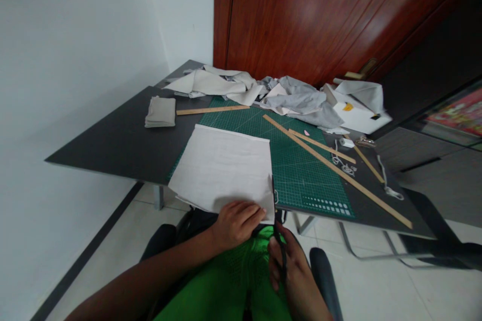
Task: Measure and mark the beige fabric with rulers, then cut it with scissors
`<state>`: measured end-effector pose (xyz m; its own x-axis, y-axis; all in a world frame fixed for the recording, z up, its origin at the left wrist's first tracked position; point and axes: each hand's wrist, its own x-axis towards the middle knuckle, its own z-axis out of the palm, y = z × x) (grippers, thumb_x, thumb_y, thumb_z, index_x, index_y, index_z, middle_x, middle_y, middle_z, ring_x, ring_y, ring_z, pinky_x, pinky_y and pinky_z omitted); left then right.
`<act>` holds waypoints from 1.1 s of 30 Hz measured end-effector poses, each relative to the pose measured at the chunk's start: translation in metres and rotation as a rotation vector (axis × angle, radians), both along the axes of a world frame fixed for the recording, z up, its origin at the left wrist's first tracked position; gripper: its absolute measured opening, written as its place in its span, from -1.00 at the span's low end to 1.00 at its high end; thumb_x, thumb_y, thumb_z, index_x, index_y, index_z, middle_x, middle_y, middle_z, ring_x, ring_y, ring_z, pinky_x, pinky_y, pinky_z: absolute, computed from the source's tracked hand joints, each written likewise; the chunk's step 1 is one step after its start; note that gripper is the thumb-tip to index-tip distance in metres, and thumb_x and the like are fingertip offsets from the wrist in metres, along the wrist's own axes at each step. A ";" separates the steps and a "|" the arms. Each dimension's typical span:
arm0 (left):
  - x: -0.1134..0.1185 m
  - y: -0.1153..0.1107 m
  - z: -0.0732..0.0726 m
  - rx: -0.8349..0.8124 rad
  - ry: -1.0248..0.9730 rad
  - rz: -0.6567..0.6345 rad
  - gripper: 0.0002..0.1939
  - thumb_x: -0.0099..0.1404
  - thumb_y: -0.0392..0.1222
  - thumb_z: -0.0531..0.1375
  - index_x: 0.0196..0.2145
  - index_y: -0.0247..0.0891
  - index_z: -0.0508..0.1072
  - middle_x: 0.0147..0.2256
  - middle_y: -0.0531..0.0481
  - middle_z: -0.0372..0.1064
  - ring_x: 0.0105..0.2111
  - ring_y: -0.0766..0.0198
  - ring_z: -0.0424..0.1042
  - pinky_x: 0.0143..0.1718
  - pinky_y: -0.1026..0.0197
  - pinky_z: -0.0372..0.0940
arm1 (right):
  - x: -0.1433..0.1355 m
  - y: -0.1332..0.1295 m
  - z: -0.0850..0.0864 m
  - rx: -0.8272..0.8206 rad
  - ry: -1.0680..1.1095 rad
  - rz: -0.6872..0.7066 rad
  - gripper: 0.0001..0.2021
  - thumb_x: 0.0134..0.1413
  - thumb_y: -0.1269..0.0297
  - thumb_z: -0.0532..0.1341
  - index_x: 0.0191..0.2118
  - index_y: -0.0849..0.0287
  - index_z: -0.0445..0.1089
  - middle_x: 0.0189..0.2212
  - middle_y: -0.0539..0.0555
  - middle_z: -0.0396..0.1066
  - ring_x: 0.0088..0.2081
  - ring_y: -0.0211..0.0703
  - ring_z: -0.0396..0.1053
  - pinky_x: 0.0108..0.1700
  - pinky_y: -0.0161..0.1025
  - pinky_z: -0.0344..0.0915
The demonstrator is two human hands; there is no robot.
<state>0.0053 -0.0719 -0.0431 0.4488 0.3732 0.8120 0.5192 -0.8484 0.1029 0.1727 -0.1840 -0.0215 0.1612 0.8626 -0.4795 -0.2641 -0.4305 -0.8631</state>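
Observation:
A pale, off-white piece of fabric (229, 165) lies over the cutting mat (297, 175), its near edge reaching past the table's front edge. My left hand (239, 220) is closed on that near edge at the right, fingers curled on top and thumb out of sight. In my right hand (295, 266) is a pair of dark scissors (282, 253), with fingers around the handles. The blades point away from me along the fabric's right edge. I cannot tell how far apart they are.
A folded stack of cloth (161, 112) lies left on the dark table (113, 140). Wooden rulers (331, 161) cross the right side, near white cord (346, 168). Crumpled fabric (297, 95) and a white box (361, 115) line the back. A chair (433, 241) stands at right.

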 end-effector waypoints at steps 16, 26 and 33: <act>0.000 -0.001 -0.008 -0.008 0.004 0.013 -0.77 0.46 -0.39 0.16 -0.02 -0.27 0.56 -0.18 -0.01 0.62 -0.20 0.25 0.61 -0.15 0.17 0.50 | -0.002 0.001 0.016 0.008 -0.044 0.014 -0.20 0.07 -0.18 0.43 0.30 0.11 0.22 -0.53 -0.20 0.23 -0.60 -0.34 0.15 -0.63 -0.39 0.15; -0.001 -0.001 -0.008 -0.031 0.033 0.014 -0.75 0.47 -0.38 0.15 0.01 -0.23 0.55 -0.16 -0.01 0.62 -0.15 0.26 0.61 -0.13 0.18 0.48 | -0.006 0.000 0.020 0.025 -0.065 -0.035 -0.24 0.03 -0.18 0.45 0.25 0.08 0.30 -0.54 -0.18 0.23 -0.61 -0.35 0.13 -0.65 -0.38 0.13; 0.001 0.000 -0.005 0.004 -0.011 0.014 -0.79 0.53 -0.34 0.11 -0.03 -0.26 0.54 -0.20 0.00 0.63 -0.21 0.26 0.61 -0.17 0.18 0.44 | 0.000 -0.002 0.009 0.042 -0.069 0.044 -0.21 0.11 -0.18 0.41 0.31 0.13 0.22 -0.56 -0.20 0.24 -0.63 -0.33 0.17 -0.65 -0.37 0.17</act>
